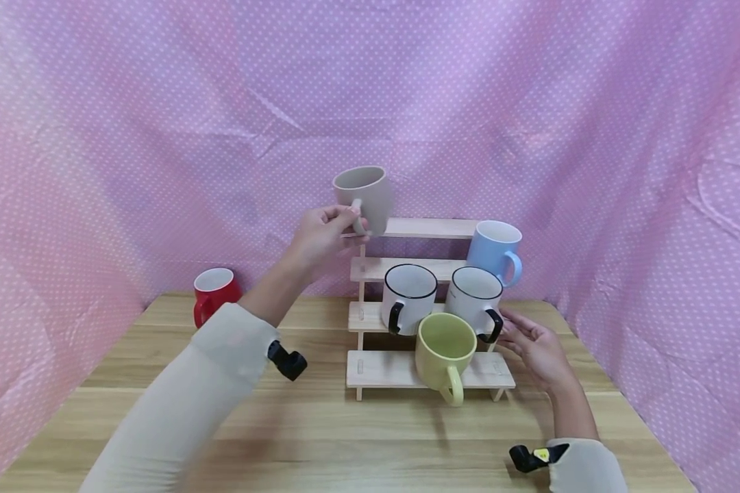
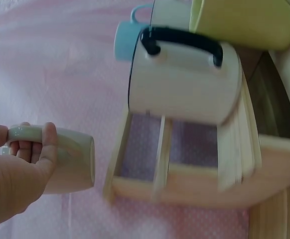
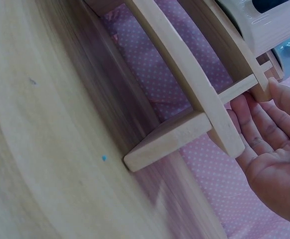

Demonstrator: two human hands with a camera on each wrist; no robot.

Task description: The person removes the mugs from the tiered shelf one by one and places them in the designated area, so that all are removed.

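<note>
gripping the grey mug point(image 1: 377, 198) by its handle, the left hand point(image 1: 327, 236) has thumb and fingers bent round the loop, the mug's body lying just right of them, mouth up. the mug hangs in the air by the top left end of the rack point(image 1: 432, 227), apart from it. the right hand point(image 1: 539, 352) pinches the rack's right end between thumb and lightly bent fingers. the yellow mug point(image 1: 440, 359), two white mugs point(image 1: 410, 308) and blue mug point(image 1: 492, 253) stand on the shelves; the red mug point(image 1: 218, 301) sits far left on the table point(image 1: 358, 438).
</note>
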